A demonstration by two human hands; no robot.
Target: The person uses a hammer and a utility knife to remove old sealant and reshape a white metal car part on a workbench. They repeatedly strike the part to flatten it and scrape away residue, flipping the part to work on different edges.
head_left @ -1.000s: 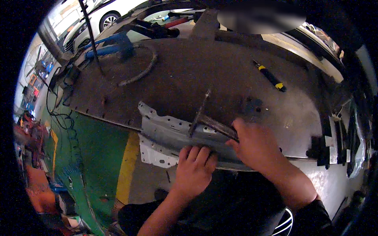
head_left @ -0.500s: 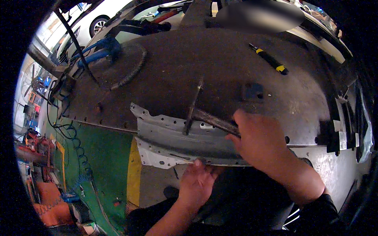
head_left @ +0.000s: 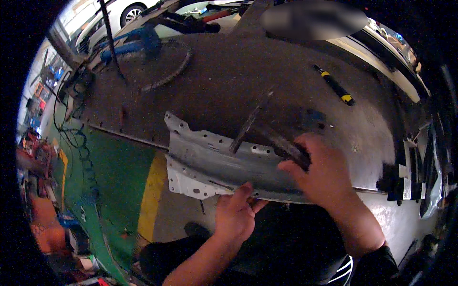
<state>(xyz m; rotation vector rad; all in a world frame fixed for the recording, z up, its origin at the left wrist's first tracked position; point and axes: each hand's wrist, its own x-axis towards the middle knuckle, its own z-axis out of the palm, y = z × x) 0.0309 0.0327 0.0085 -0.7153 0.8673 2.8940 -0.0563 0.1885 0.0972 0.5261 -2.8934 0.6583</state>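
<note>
A long grey sheet-metal panel, with holes along its flanges, lies over the near edge of a dark workbench. My left hand grips its near flange, thumb on top and fingers underneath. In my right hand is the handle of a hammer. The hammer's long, narrow head is raised a little over the panel's far flange, its lower tip close to the metal; whether it touches I cannot tell. My right hand partly covers the panel's right end.
A black and yellow utility knife lies at the back right of the bench. A blue tool with a grey hose is at the back left. Black strips stand at the right. Coiled cable hangs at the left.
My right hand has shifted slightly right and tilted the hammer, its head now leaning further right. My left thumb stays on the panel's near flange. The whole view has turned a little.
</note>
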